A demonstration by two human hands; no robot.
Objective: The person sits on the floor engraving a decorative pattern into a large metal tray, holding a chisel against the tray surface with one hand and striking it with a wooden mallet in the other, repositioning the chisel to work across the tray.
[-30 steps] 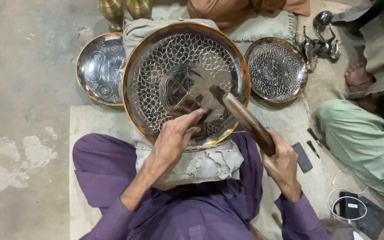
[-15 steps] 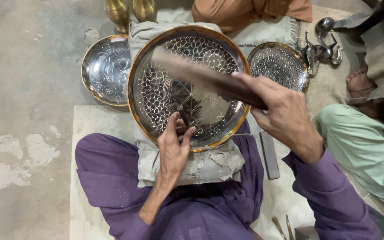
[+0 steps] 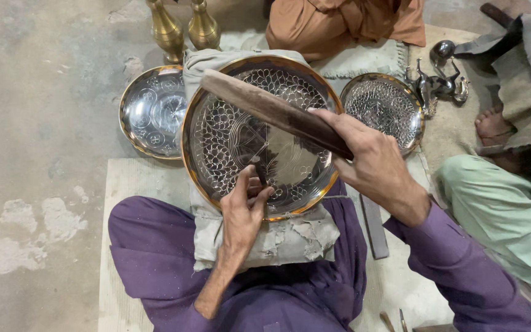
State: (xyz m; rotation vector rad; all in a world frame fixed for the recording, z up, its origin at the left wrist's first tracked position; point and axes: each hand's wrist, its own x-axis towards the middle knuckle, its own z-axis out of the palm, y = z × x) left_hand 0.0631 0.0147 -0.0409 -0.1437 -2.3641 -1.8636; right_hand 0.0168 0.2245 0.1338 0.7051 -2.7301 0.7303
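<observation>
Large round engraved metal tray with a brass-coloured rim (image 3: 235, 123) at centre frame, propped on a grey cloth-wrapped pad (image 3: 278, 240) over the purple-clad lap. Left hand (image 3: 244, 209) at the tray's lower edge, fingers pinched shut on a thin dark chisel-like tool (image 3: 258, 171) — tip touching the engraved surface near centre. Right hand (image 3: 373, 163) right of centre, closed around one end of a long dark wooden mallet-stick (image 3: 271, 110); stick angled up-left across the tray, above the tool, apart from it. Smaller round engraved dish (image 3: 152, 110) just left of the tray, rim partly tucked under it. Second small engraved dish (image 3: 383, 107) just right, behind the right hand. Two brass vase-shaped pieces (image 3: 182, 27) at top, left of centre. Small silvery metal figurines (image 3: 440, 83) at upper right. Flat grey metal bar (image 3: 374, 224) on the mat beside the right forearm. Another person's pale green trouser leg (image 3: 499, 209) and bare foot (image 3: 493, 126) at right edge — orange-brown cloth (image 3: 339, 21) at top centre.
</observation>
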